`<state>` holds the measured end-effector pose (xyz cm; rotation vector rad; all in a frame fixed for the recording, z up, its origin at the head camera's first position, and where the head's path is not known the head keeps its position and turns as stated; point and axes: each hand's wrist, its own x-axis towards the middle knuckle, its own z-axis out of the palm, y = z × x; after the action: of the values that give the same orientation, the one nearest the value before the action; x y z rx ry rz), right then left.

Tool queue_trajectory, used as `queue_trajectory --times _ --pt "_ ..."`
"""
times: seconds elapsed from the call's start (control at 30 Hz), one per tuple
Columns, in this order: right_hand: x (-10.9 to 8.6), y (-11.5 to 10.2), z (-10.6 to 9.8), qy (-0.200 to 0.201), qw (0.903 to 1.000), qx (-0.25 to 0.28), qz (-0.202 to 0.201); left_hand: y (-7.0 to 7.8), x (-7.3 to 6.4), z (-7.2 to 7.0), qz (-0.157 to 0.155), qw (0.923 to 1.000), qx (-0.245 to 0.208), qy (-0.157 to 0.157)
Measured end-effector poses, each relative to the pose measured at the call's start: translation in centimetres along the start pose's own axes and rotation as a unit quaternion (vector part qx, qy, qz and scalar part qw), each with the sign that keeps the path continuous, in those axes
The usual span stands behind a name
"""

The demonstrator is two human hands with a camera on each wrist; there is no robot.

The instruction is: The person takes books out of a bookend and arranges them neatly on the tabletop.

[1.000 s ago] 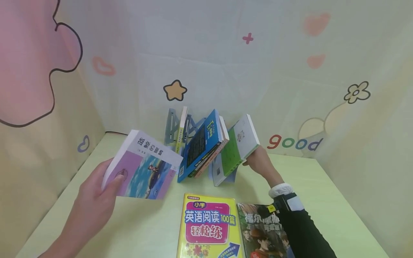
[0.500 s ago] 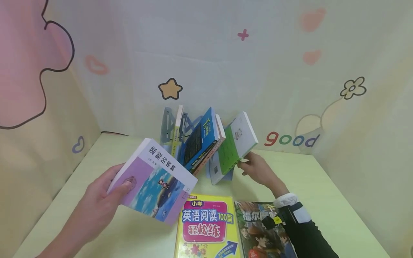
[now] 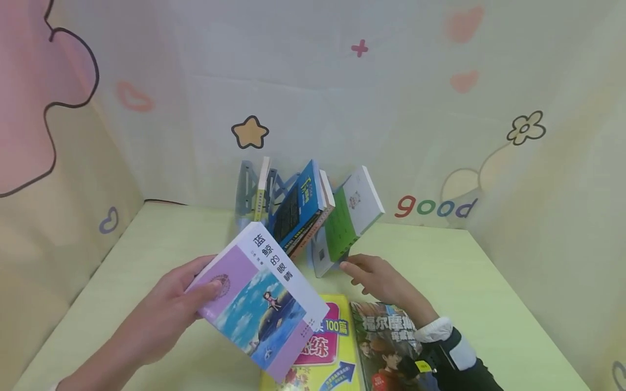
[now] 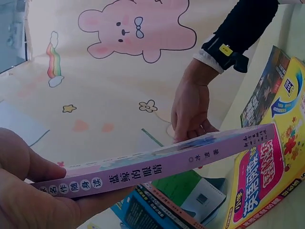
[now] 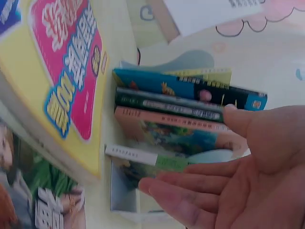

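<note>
- While the cloth backdrop hangs in soft creases, a smooth-covered, rectangular purple-and-white book [image 3: 266, 304] is held above the pale counter [image 3: 494, 304], hiding part of a flat yellow book [image 3: 344, 355].
- Beside that, a dark picture-covered book [image 3: 386, 342] lies flat.
- Behind, a grey-blue rack [image 3: 244, 190] with slotted panels carries thin upright and leaning books, among them a blue book [image 3: 299, 203]; a green-and-white book [image 3: 348, 214] tilts at its right end.
- The left hand [image 3: 168, 309] pinches the purple-and-white book near its top, thumb flat on the cover, fingers underneath, forearm rising from the lower left.
- The right hand [image 3: 379, 278] has fingers loosely extended, thumb apart, just beside the green-and-white book's lower edge; whether they touch, I cannot tell.
- Cover up, the held book's long axis slants from upper left to lower right, its bottom end pointing lower right.
</note>
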<state>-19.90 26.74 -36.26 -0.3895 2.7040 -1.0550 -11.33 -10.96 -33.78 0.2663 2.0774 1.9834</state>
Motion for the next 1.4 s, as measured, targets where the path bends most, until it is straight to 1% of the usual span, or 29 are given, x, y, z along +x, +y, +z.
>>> queue_trajectory --times 0.07,0.13,0.2,0.3,0.43,0.5,0.57,0.7,0.8,0.9,1.0,1.1,1.23,1.4 --pt "-0.4 -0.6 0.3 -0.027 0.9991 0.030 -0.012 0.0 0.3 0.2 0.002 0.9996 -0.018 -0.023" --pt "-0.7 -1.3 0.7 -0.060 0.9962 0.059 -0.025 -0.2 0.6 0.5 0.006 0.9982 -0.036 -0.048" --pt "-1.0 -1.9 1.0 -0.094 0.9915 0.082 -0.036 -0.3 1.0 0.7 0.010 0.9957 -0.057 -0.072" --pt "-1.4 -2.6 1.7 -0.139 0.9838 0.100 -0.053 -0.6 1.5 1.0 0.014 0.9921 -0.075 -0.099" --pt "-1.8 -3.0 2.7 -0.184 0.9723 0.121 -0.078 -1.0 2.3 1.3 0.016 0.9895 -0.085 -0.116" --pt "-1.9 -3.2 3.2 -0.200 0.9667 0.141 -0.077 -1.1 2.8 1.4 0.017 0.9887 -0.087 -0.121" --pt "-1.8 -3.4 3.8 -0.207 0.9628 0.161 -0.064 -1.2 3.2 1.4 0.017 0.9874 -0.092 -0.128" --pt "-1.8 -3.7 4.7 -0.205 0.9572 0.204 -0.015 -1.4 3.9 1.6 0.015 0.9841 -0.104 -0.144" --pt "-1.8 -3.5 5.1 -0.203 0.9525 0.227 0.004 -1.6 4.3 1.7 0.009 0.9833 -0.107 -0.147" --pt "-1.8 -3.0 5.3 -0.203 0.9473 0.248 -0.002 -1.7 4.5 1.8 -0.001 0.9843 -0.105 -0.142" --pt "-1.8 -2.7 5.6 -0.205 0.9410 0.269 -0.007 -1.8 4.5 1.7 -0.012 0.9854 -0.103 -0.135" --pt "-1.7 -2.7 5.8 -0.208 0.9356 0.284 -0.019 -1.8 4.5 1.4 -0.022 0.9856 -0.100 -0.134" --pt "-1.6 -2.8 6.1 -0.207 0.9306 0.299 -0.040 -1.8 4.6 1.1 -0.027 0.9853 -0.095 -0.139" --pt "-1.5 -2.8 6.3 -0.213 0.9223 0.319 -0.046 -1.7 4.7 0.6 -0.023 0.9872 -0.077 -0.138"
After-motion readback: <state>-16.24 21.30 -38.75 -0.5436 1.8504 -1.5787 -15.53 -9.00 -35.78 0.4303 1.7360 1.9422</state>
